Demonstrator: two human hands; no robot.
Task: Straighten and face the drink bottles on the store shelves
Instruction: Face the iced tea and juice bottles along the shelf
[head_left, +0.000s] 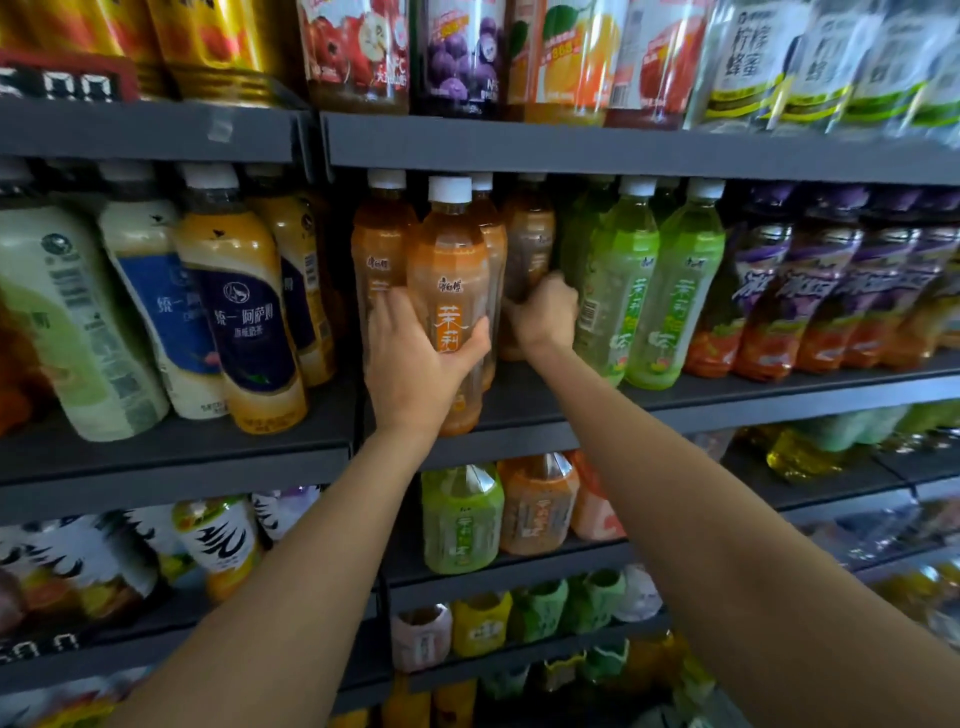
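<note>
Left hand (415, 358) fingers (382, 312) wrap the front orange bottle (452, 291)

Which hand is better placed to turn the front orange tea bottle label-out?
Left. The left hand already grips the front orange tea bottle at its label, while the right hand reaches deeper, holding a brown bottle behind.
</note>
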